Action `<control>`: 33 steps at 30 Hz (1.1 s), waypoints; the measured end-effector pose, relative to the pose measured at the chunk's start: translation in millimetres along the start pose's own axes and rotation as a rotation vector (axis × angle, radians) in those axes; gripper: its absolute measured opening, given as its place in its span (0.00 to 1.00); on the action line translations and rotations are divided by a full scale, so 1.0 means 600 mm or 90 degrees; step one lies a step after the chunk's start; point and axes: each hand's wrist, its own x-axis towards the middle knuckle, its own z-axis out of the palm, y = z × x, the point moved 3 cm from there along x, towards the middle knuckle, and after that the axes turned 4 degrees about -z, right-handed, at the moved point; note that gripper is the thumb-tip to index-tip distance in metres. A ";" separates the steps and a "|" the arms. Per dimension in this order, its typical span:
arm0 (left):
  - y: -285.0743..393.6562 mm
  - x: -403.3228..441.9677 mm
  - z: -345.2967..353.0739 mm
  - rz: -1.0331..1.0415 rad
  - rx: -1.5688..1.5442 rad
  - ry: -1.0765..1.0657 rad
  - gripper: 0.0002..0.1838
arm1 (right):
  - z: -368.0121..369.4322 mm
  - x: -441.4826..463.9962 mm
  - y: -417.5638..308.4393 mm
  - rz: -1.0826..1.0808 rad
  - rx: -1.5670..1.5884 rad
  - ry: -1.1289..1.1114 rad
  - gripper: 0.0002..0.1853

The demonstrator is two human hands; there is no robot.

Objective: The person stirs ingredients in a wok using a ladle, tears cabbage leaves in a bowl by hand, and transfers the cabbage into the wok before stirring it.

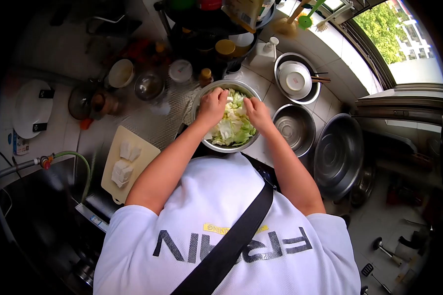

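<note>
A steel bowl (255, 87) full of torn pale-green cabbage leaves (230, 129) stands on the counter in front of my body. Over its left side my left hand (213, 106) is closed, with a cabbage leaf at its fingertips. Across from it, above the right side of the bowl, my right hand (258, 114) has its fingers pinched on cabbage too. A small gap separates the two hands, and leaves show between them. My fingers partly hide the pieces they grip.
A cutting board (143, 169) with white tofu-like blocks (122, 173) lies at left. To the right are a steel basin (306, 126), a larger basin (339, 156), and a bowl of stacked white dishes (295, 80) with chopsticks. Jars and a white pump bottle (266, 53) stand behind.
</note>
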 end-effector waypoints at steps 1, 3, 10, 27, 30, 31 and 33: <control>-0.004 0.001 0.007 0.009 -0.022 -0.014 0.12 | 0.003 -0.011 -0.020 -0.006 0.017 0.017 0.19; 0.003 -0.001 0.015 -0.027 -0.021 -0.088 0.11 | 0.008 -0.020 -0.034 -0.072 0.014 0.060 0.11; -0.007 -0.004 -0.057 -0.019 0.089 -0.031 0.14 | -0.062 -0.039 -0.036 -0.010 -0.057 0.070 0.14; -0.175 -0.140 -0.053 -0.279 -0.132 -0.102 0.16 | -0.036 -0.074 0.013 -0.196 -0.186 0.207 0.15; -0.158 -0.177 -0.072 -0.283 -0.200 -0.082 0.16 | -0.051 -0.099 -0.061 -0.267 -0.175 0.154 0.18; -0.145 -0.197 -0.082 -0.273 -0.223 -0.062 0.16 | -0.057 -0.110 -0.090 -0.300 -0.163 0.122 0.18; -0.114 -0.241 -0.112 -0.288 -0.269 -0.017 0.17 | -0.064 -0.130 -0.132 -0.421 -0.176 0.055 0.19</control>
